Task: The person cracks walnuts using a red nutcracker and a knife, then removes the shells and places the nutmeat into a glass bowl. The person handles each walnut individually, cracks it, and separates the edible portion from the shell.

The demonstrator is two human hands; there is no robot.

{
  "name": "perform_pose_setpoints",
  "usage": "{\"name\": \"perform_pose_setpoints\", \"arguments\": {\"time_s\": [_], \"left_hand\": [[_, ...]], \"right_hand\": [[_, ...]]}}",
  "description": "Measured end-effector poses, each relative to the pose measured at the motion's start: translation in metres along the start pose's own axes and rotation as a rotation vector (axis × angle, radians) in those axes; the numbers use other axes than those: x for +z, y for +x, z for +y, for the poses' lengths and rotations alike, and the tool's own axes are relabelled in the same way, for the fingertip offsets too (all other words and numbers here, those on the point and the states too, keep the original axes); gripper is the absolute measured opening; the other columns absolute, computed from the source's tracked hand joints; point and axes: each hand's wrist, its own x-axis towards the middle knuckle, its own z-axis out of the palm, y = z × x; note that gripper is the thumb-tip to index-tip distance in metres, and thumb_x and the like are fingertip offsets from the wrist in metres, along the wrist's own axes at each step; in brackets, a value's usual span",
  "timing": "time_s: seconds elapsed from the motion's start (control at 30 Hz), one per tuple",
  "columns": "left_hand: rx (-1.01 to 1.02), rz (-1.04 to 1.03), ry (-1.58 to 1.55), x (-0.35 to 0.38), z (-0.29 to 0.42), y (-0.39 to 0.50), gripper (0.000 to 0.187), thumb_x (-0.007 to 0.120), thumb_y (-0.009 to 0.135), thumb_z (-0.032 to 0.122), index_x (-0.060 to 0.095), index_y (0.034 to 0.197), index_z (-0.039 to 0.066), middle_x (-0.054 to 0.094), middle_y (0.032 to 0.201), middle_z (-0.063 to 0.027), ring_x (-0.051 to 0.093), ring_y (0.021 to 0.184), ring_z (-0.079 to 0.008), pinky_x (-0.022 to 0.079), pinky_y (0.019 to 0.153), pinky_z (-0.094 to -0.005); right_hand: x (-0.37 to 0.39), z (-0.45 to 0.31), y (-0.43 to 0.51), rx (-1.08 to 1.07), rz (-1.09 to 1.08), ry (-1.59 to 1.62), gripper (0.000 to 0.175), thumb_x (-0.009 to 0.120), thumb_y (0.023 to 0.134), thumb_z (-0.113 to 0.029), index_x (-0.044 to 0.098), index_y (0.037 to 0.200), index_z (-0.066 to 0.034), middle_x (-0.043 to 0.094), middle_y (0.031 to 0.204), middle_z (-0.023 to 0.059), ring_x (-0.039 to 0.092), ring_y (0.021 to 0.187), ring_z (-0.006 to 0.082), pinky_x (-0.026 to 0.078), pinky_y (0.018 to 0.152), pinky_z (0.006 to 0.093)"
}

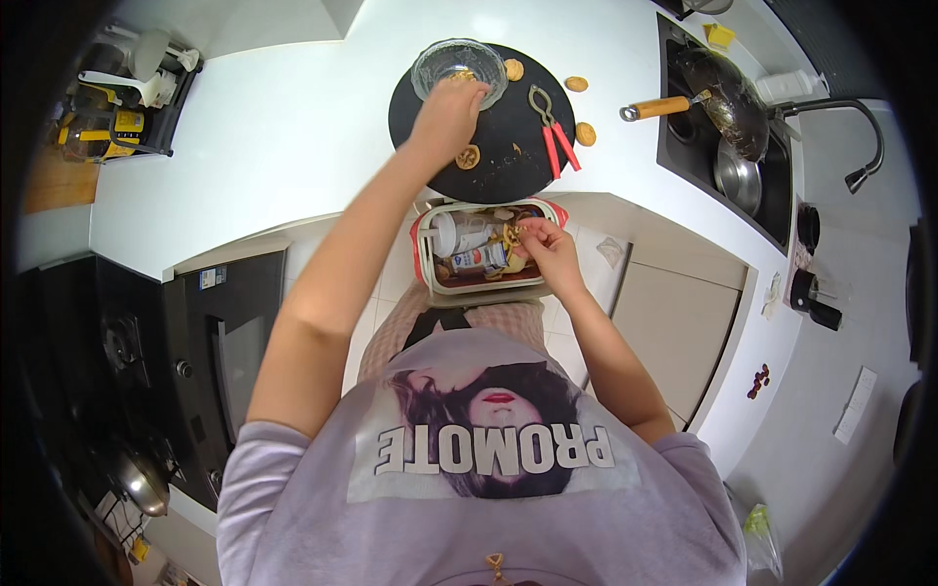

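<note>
My left hand (448, 113) reaches over the near rim of a clear glass bowl (492, 62), its fingertips down by walnut pieces (462, 75); whether it pinches any is hidden. The bowl stands on a round black board (418, 157). A halved walnut (467, 157), crumbs, a whole walnut (514, 69) and a plier-type nutcracker with red handles (555, 139) also lie on the board. Over the right side of a bin (469, 293), my right hand (546, 245) pinches what looks like a walnut shell piece (522, 229).
Two whole walnuts (577, 83) (585, 134) lie right of the board on the white counter (293, 132). Farther right are a black sink (678, 157) with a wooden-handled pan (722, 102) and a faucet (872, 139). A rack with bottles (139, 110) stands left. The bin holds packaging and a plastic cup.
</note>
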Motion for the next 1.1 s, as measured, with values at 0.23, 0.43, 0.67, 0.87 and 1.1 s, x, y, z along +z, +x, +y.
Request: {"name": "perform_pose_setpoints", "arguments": {"time_s": [0.23, 0.43, 0.67, 0.87, 1.1], "left_hand": [[-0.029, -0.172, -0.319, 0.005, 0.058, -0.053, 0.024, 0.058, 0.089, 0.009, 0.059, 0.112, 0.003, 0.057, 0.114, -0.0118, 0.053, 0.101, -0.0257, 0.043, 0.09, -0.0335], [-0.61, -0.291, -1.06, 0.031, 0.095, -0.145, 0.028, 0.039, 0.101, 0.022, 0.053, 0.115, 0.001, 0.057, 0.1, -0.0046, 0.051, 0.093, -0.0099, 0.042, 0.079, -0.0226], [-0.599, -0.261, -0.916, 0.034, 0.09, -0.157, 0.028, 0.033, 0.103, 0.022, 0.051, 0.11, 0.001, 0.058, 0.097, -0.0068, 0.054, 0.088, -0.0114, 0.044, 0.08, -0.0243], [-0.612, -0.139, -0.874, 0.042, 0.093, -0.16, 0.028, 0.033, 0.103, 0.024, 0.049, 0.098, 0.001, 0.061, 0.099, -0.0112, 0.057, 0.091, -0.0149, 0.045, 0.084, -0.0264], [-0.769, -0.143, -0.88, 0.06, 0.088, -0.168, 0.032, 0.035, 0.102, 0.028, 0.05, 0.092, 0.001, 0.061, 0.087, -0.0095, 0.058, 0.079, -0.015, 0.047, 0.073, -0.0269]], "right_hand": [[-0.01, 0.008, -0.006, -0.011, 0.041, 0.158, 0.021, 0.06, 0.092, -0.01, 0.06, 0.11, 0.001, 0.067, 0.093, 0.0064, 0.065, 0.079, 0.0118, 0.052, 0.073, 0.0226], [0.013, 0.006, -0.01, -0.031, 0.029, 0.277, 0.025, 0.061, 0.091, -0.01, 0.059, 0.114, -0.0015, 0.067, 0.098, 0.0078, 0.066, 0.082, 0.013, 0.053, 0.075, 0.0237], [0.034, 0.009, -0.011, 0.043, 0.089, 0.238, 0.025, 0.061, 0.091, -0.009, 0.059, 0.112, 0.0033, 0.066, 0.104, 0.0091, 0.065, 0.088, 0.0133, 0.054, 0.075, 0.0247], [0.044, 0.022, -0.013, 0.103, 0.053, 0.262, 0.026, 0.055, 0.095, -0.015, 0.061, 0.111, 0.0046, 0.066, 0.1, 0.0095, 0.065, 0.087, 0.0144, 0.054, 0.077, 0.026], [0.049, 0.037, -0.01, 0.114, 0.111, 0.388, 0.029, 0.05, 0.098, -0.014, 0.059, 0.118, 0.0042, 0.064, 0.106, 0.0055, 0.064, 0.086, 0.0125, 0.054, 0.076, 0.0247]]}}
